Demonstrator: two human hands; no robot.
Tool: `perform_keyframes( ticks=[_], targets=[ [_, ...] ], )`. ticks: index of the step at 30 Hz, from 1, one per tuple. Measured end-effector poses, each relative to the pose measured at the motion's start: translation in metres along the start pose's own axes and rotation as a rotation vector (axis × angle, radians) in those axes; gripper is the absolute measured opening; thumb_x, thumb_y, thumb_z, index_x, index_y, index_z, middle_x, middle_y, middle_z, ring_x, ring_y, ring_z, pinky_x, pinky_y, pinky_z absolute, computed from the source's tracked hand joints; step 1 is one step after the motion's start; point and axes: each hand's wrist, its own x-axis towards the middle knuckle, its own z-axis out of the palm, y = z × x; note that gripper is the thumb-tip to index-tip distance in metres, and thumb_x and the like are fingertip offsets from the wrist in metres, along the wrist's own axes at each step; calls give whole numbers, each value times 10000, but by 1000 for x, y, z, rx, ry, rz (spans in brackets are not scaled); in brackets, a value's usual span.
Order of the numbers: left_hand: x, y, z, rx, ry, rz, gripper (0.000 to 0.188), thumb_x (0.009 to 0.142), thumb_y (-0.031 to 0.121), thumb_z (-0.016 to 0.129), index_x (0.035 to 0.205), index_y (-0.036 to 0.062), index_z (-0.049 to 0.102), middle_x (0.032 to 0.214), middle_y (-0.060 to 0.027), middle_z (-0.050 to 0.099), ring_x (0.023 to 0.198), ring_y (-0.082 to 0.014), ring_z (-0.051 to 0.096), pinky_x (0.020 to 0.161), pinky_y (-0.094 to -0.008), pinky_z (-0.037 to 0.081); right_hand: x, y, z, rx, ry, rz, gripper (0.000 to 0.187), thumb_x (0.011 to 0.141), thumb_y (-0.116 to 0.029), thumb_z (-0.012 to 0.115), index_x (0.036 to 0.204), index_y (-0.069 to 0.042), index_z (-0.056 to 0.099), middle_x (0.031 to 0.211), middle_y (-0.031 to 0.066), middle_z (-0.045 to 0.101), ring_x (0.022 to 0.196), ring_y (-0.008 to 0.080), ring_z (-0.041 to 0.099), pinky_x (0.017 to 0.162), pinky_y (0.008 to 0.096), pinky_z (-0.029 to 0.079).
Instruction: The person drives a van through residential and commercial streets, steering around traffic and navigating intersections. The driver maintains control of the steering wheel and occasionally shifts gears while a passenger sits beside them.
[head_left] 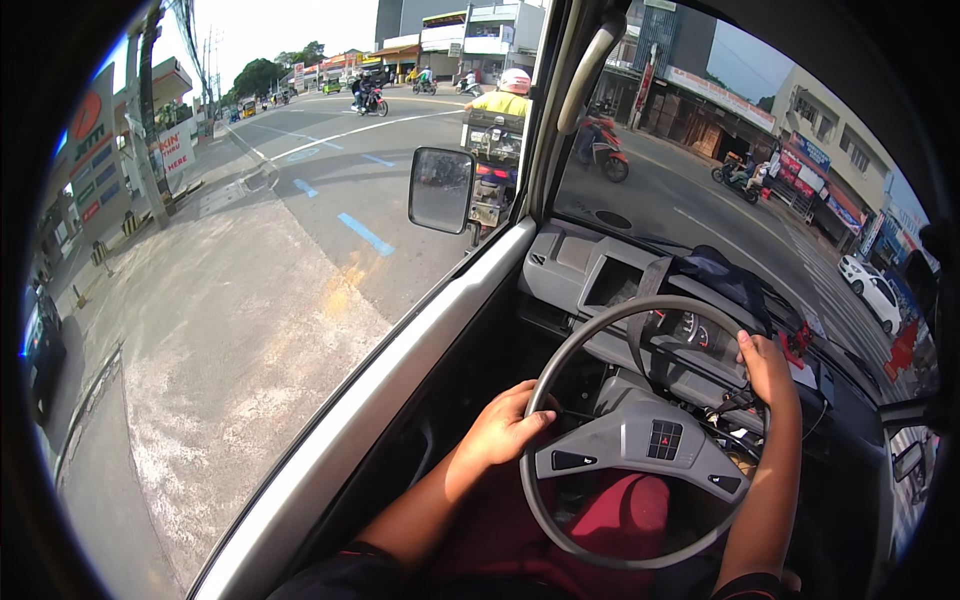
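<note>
A grey steering wheel (607, 547) with a broad centre pad stands before me. My left hand (507, 424) is closed round the left side of its rim, thumb lying over the inner edge. On the upper right of the rim, my right hand (765, 366) is wrapped with the fingers toward the far side. Behind the wheel sits the instrument cluster (692, 329), partly cut off by the rim. A dark cloth (722, 275) lies on top of the grey dashboard (557, 258).
Outside the side window, a mirror (441, 190) juts out beside a rider in yellow (500, 102) on a motorcycle with a rear box. Across the road, a red motorcycle (602, 150) and a white car (870, 290) show through the windshield. Concrete pavement (250, 350) lies left of the door.
</note>
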Motion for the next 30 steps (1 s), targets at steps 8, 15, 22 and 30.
perform_keyframes(
  ticks=[8,15,22,30],
  targets=[
    [72,-22,-10,-200,-112,-135,429,904,309,697,1173,-25,717,1184,-126,700,1138,-227,628,1027,-363,458,-49,69,32,58,326,12,610,1061,-527,483,1187,56,608,1119,291,665,1037,443,644,910,475,486],
    [155,-31,-13,-222,-322,-109,425,864,276,741,1170,-20,743,1056,-102,742,1046,-180,647,993,-294,456,-120,96,68,237,388,145,556,1070,-472,523,1295,33,573,1127,241,658,1035,341,649,929,426,480],
    [156,-40,-14,-457,-457,-61,449,864,261,670,1172,-61,729,1097,-143,751,1024,-209,665,982,-298,461,-129,101,91,356,422,198,601,1068,-483,529,1420,3,534,1276,251,637,1201,379,609,1047,434,432],
    [70,-68,-19,-362,-238,-9,453,929,289,670,1268,-11,684,1163,-105,691,1099,-176,602,998,-322,452,-72,71,67,127,427,-93,455,1084,-410,519,1220,20,579,1076,217,663,986,343,623,937,427,466]
  ],
)
